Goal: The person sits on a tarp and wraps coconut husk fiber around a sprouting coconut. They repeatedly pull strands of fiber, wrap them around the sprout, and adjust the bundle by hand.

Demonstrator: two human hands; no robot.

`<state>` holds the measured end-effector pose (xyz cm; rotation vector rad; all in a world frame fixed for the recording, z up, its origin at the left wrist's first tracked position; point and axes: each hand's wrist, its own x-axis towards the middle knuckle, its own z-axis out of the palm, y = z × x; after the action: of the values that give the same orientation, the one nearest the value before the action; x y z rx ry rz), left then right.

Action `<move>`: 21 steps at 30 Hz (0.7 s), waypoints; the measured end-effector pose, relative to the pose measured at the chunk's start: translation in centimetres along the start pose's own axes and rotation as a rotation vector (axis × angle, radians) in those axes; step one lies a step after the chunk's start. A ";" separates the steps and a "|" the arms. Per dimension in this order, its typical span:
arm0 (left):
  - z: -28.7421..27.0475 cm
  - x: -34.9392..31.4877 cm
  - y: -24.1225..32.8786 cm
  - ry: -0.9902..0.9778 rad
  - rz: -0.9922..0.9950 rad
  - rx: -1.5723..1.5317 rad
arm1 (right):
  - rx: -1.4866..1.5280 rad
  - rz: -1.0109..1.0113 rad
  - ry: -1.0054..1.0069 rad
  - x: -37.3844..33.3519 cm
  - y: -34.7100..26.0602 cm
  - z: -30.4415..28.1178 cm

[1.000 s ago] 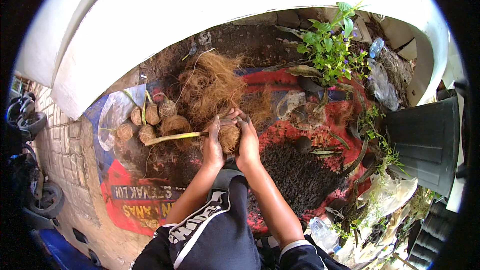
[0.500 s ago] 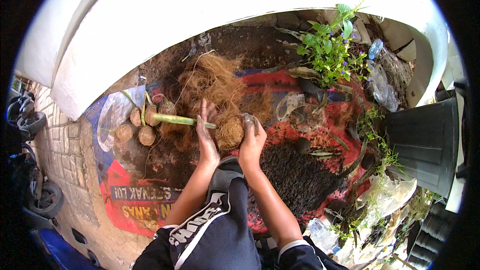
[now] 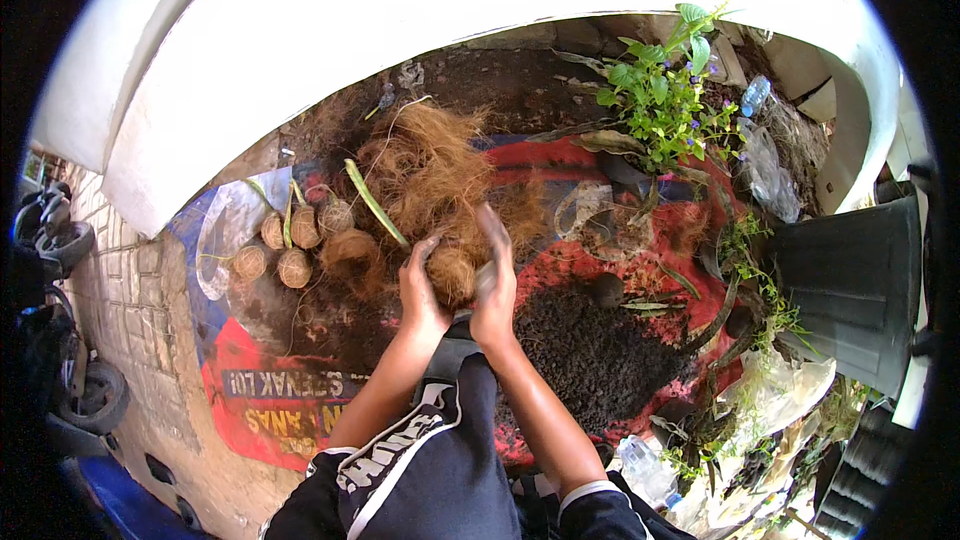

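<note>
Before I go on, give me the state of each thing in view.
Left hand: cupped against the fibre ball
Right hand: fingers extended beside the ball, partly blurred
Fibre ball: rounded, shaggy, between the hands
Green leaf: slanting, lower end by the left fingertips
Brown fibre: loose, tangled heap
Smaller balls: wrapped, clustered
Dark soil: loose, heaped
Printed sheet: spread out, soiled
Leafy plant: in purple flower

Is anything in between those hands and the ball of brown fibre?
Nothing visible: the left hand cups the fibre ball, and the blurred right hand is close beside it. A green leaf slants down to the left hand, which may hide its lower end.
</note>
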<state>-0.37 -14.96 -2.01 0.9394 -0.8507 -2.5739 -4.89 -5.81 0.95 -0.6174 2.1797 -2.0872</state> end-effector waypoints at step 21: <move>2.5 -1.7 0.4 -0.268 -0.329 -0.355 | -0.330 -0.252 0.008 0.7 -1.4 -1.1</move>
<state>-0.68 -13.47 0.66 0.6843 -0.2881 -3.0436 -5.49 -5.01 2.55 -0.9568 2.5961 -1.8402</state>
